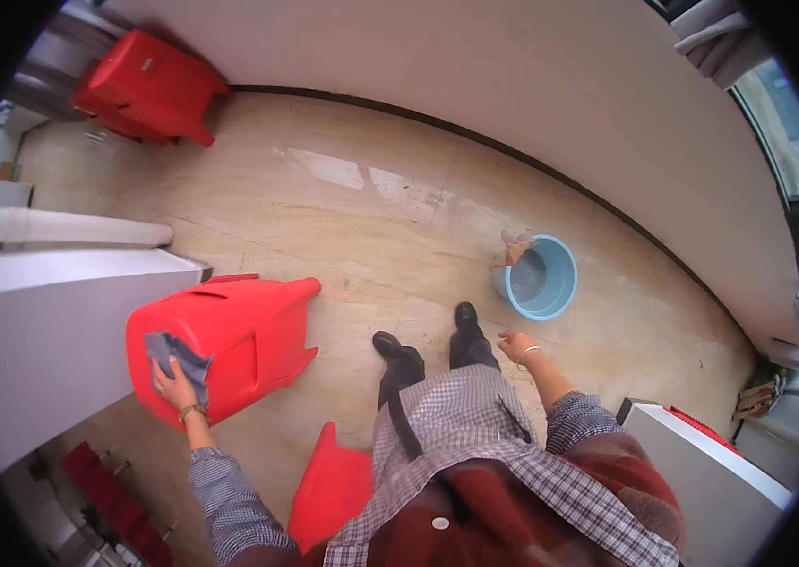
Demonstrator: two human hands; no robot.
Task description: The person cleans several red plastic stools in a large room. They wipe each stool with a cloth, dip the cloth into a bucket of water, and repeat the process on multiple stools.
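Note:
A grey cloth [183,358] lies spread over the seat of a red plastic stool [229,340]. Pressed on that cloth is my left hand [176,385], its thumb and fingers holding it against the seat. My right hand [515,345] hangs at my side with loosely bent fingers, and nothing shows in it. Just beyond it on the floor stands a light blue plastic bucket [561,280], with liquid visible inside. Another cloth [517,249], orange and pinkish, is draped over the bucket's rim.
Another red plastic stool [332,482] is close by my left leg, partly hidden by my apron. More red stools [151,85] are stacked by the far wall. White-topped furniture [66,319] borders the left, and a similar piece [704,482] the right. A pale pipe [87,228] runs at left.

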